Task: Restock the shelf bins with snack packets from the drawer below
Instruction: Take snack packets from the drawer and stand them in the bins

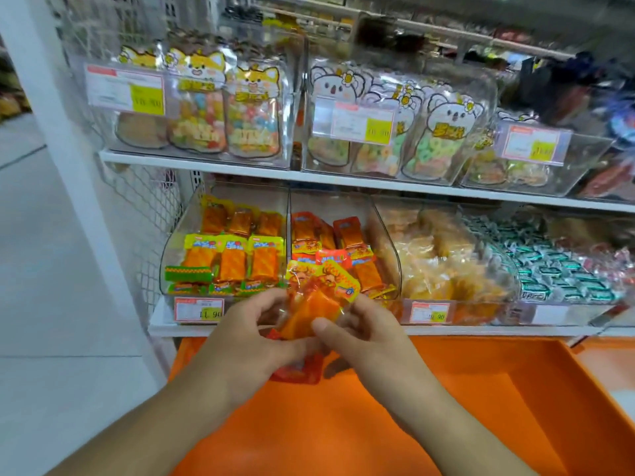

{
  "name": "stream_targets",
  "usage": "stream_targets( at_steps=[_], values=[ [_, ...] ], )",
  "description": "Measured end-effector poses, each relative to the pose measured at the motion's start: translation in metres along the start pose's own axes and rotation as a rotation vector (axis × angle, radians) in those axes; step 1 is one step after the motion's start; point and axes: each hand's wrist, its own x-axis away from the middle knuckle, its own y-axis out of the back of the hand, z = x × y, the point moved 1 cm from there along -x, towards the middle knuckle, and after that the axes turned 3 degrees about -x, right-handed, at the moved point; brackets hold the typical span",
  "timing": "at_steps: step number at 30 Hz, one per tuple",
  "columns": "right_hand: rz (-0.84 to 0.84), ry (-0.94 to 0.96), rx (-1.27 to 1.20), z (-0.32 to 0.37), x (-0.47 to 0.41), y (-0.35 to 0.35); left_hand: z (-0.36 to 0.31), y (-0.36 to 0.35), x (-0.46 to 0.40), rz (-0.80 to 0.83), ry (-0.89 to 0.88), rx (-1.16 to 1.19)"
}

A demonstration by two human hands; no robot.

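Head view, looking down past two bare forearms at a snack shelf, and both hands are busy. Left hand (pixel 247 329) and right hand (pixel 357 333) meet in front of the lower shelf (pixel 481 329), fingers curled and closed around a small bunch of orange snack packets (pixel 309 304) with yellow-and-red printed tops. The bunch sits between the two hands, raised just in front of the second clear bin (pixel 330 249) from the left, its top edges overlapping that bin's front lip. One more red-orange packet (pixel 299 372) peeks out below the left hand; whether it is held or lying loose, I cannot tell.

Below the hands lies the open orange drawer (pixel 464 389), its floor bare where it shows.

On the lower shelf, the leftmost bin (pixel 223 249) holds orange packets with green-and-yellow tops in neat rows. The second bin carries packets like those in hand. Next to it, a bin of pale golden bagged snacks (pixel 443 255), then a bin of small green-and-white wrapped pieces (pixel 556 269). Price tags (pixel 198 309) front the bins.

Up on the higher shelf (pixel 206 161), clear boxes hold fox-shaped pouches (pixel 252 111) on the left and koala-shaped pouches (pixel 443 132) beside them.
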Motion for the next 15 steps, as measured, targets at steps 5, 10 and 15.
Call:
stream_targets(
  at_steps=[5, 10, 15],
  values=[
    [-0.107, 0.065, 0.108, 0.002, -0.013, -0.001, 0.008, 0.0, -0.008, 0.038, 0.048, 0.176],
    [-0.152, 0.051, 0.016, 0.006, -0.016, 0.014, 0.007, 0.005, -0.011, 0.067, 0.015, 0.281],
    [-0.118, 0.062, 0.119, -0.001, -0.01, 0.005, 0.015, -0.004, -0.006, 0.164, -0.03, 0.077]
  ],
)
